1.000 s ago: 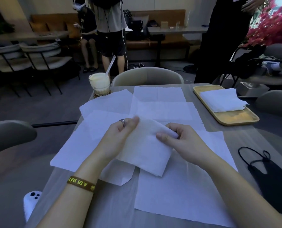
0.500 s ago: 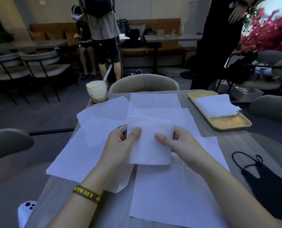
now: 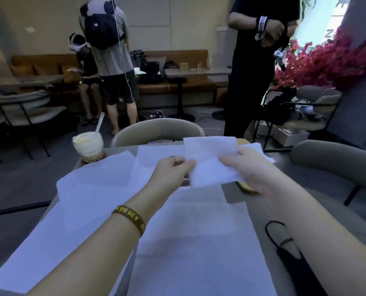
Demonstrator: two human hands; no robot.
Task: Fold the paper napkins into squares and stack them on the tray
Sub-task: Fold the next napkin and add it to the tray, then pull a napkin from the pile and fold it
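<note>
Two pinch grips hold the folded napkin [image 3: 210, 162] right of frame centre, left hand [image 3: 173, 170] and right hand [image 3: 249, 167] on opposite edges, above the mostly hidden tray [image 3: 246, 188]; advise lowering it flat, edges squared to the stack [image 3: 264, 154].

Room was dim, flat white paper napkins [image 3: 199, 242] looked bluish | daylight blew out pale window [image 3: 338, 20] at upper right | whole frame was soft | edges bowed

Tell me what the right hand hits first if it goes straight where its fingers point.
Beyond the folded napkin it grips, the right hand points at the left hand pinching the other edge; probably that first, though depth is unclear.
</note>
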